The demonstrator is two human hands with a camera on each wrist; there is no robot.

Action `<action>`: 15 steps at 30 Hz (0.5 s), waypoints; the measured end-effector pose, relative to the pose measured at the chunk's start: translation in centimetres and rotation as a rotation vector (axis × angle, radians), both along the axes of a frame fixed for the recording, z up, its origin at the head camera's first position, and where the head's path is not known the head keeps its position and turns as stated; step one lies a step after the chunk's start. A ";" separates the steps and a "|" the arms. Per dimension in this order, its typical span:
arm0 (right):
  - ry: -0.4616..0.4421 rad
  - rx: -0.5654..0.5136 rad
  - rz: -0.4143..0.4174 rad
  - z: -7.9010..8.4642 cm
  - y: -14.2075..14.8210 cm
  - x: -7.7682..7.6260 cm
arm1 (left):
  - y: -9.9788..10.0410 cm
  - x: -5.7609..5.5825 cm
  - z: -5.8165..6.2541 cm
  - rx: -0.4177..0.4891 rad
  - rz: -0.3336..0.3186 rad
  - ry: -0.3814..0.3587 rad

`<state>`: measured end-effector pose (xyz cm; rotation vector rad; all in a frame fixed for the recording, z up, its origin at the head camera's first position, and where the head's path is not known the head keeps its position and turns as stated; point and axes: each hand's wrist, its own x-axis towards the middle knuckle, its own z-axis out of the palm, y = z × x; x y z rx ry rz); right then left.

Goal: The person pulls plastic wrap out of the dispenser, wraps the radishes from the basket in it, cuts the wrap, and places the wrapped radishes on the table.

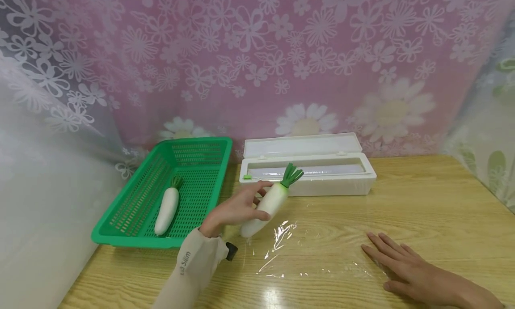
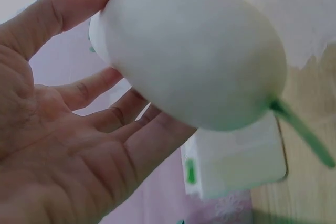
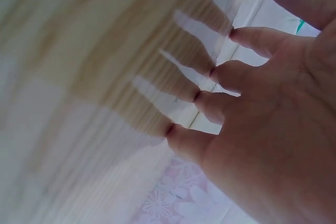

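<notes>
the left hand (image 1: 237,207) holds a smooth, tapering white radish (image 1: 274,200) — thumb and fingers round its girth — above crinkled clear film (image 1: 282,237). the right hand (image 1: 412,268) rests straight-fingered on the wood-grained table (image 1: 426,188).

Soft, even light reaches my tabletop (image 1: 422,188); white glare streaks the clear film (image 1: 281,237) near my left hand (image 1: 238,206), and both my wrist views look hazy.

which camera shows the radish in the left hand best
The head view: the radish in the left hand shows end to end, green stalks included, though partly covered. The left wrist view shows it larger but foreshortened; the right wrist view shows none of it.
</notes>
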<state>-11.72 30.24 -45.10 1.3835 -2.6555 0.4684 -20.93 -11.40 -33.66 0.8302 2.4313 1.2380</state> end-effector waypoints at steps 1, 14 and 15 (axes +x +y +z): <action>-0.001 0.003 0.001 0.0 0.0 0.0 | 0.3 0.0 -0.2 0.002 -0.012 0.001; -0.004 0.028 -0.010 0.2 0.0 0.0 | 3.2 0.3 -1.3 -0.101 -0.128 -0.026; -0.002 0.028 -0.011 0.2 0.0 0.1 | 3.4 0.3 -1.3 -0.111 -0.135 -0.031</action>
